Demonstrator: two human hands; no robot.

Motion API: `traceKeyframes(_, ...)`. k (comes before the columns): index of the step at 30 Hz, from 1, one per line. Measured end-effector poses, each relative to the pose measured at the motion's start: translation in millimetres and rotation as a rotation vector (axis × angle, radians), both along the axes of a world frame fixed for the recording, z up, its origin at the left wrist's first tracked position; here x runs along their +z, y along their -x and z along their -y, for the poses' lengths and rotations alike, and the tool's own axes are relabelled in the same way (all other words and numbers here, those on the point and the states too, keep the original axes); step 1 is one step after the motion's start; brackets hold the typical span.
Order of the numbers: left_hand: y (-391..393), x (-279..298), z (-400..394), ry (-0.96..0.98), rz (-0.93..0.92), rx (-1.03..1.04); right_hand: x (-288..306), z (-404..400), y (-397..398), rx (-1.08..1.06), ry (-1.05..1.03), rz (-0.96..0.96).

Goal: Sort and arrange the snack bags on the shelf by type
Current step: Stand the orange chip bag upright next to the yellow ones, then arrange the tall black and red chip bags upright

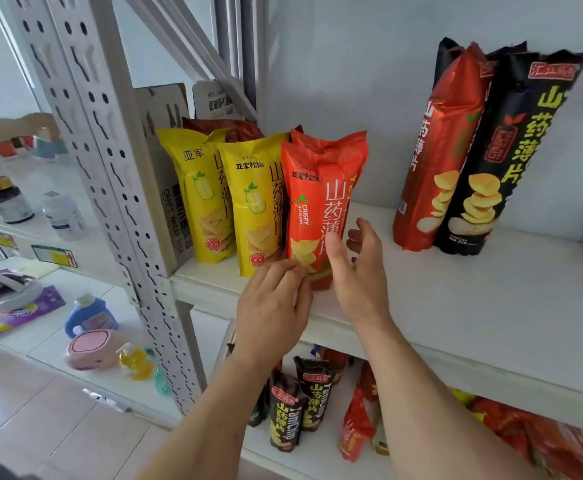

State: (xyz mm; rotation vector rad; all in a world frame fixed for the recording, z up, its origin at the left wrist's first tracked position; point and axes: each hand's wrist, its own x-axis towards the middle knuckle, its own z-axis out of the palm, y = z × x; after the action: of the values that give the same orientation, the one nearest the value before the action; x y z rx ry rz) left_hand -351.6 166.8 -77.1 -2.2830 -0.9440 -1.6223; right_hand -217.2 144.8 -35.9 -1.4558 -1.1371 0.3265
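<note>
Both hands are working the red snack bag (321, 209), standing just right of the yellow bags (234, 199) on the shelf (456, 289). Left hand (272, 306) fingertips are touching its base; right hand (359, 271) is hovering spread. Best squaring it upright, flush.

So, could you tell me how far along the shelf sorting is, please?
Done: two yellow bags stand together, and a tall red and black pair stands apart. In hand: both hands, left and right, steady the orange-red bag. Left: mixed bags on the lower shelf.
</note>
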Motion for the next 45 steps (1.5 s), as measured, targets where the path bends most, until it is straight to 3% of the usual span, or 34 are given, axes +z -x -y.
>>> traceKeyframes(10, -79.7, 24.4, 20.1, -0.086, -0.037, -0.253, 5.2, 37.7, -72.2, -0.217, 0.007, 0.123)
traceKeyframes(19, -170.6, 31.6, 23.8, -0.053, -0.012, -0.319, 20.5, 60.4, -163.3, -0.315, -0.028, 0.116)
traceKeyframes(30, -268.5, 54.0, -1.0, 0.096, 0.045, -0.258, 34.7, 39.1, -263.3, -0.264, -0.048, 0.081)
traceKeyframes(38, -292.9, 79.1, -10.3, 0.283, 0.121, -0.275, 41.1, 14.4, -280.1, -0.148, -0.088, -0.033)
traceKeyframes(45, -292.3, 81.6, -24.2, 0.251, 0.342, -0.249, 36.6, -8.0, -283.4, -0.092, -0.113, -0.055)
